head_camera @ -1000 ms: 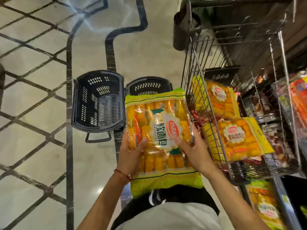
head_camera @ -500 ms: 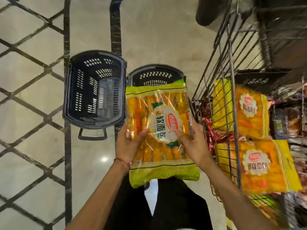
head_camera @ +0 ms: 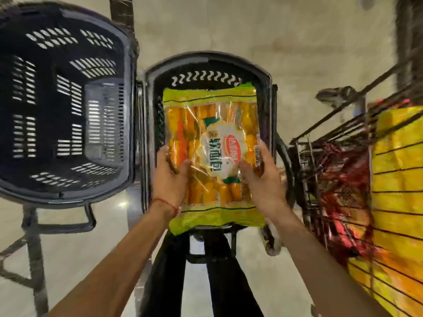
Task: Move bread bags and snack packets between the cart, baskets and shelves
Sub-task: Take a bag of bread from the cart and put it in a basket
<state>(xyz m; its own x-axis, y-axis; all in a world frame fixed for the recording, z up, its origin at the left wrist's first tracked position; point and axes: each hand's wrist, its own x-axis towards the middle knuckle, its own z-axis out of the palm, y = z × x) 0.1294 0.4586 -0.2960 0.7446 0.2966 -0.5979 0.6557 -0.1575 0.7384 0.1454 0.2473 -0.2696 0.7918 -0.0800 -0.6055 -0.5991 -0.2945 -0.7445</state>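
Note:
A green-edged clear bread bag (head_camera: 212, 133) full of orange rolls sits low over the right dark basket (head_camera: 209, 62), filling most of its opening. My left hand (head_camera: 170, 177) grips the bag's left side and my right hand (head_camera: 261, 177) grips its right side. Whether the bag rests on the basket floor is hidden. To the left stands a second dark basket (head_camera: 68, 104) with nothing in it. At the right edge the wire cart (head_camera: 343, 143) holds yellow bread bags (head_camera: 398, 184) and red snack packets (head_camera: 336, 179).
Both baskets stand side by side on a pale polished floor (head_camera: 297, 53) with dark inlay lines. My dark trouser legs (head_camera: 199, 282) are just behind the right basket. The cart's wire side is close against that basket's right rim.
I have bent down and brought the bread bag from chest height down into the right basket's opening. The baskets now look much larger and the cart has slid to the right edge.

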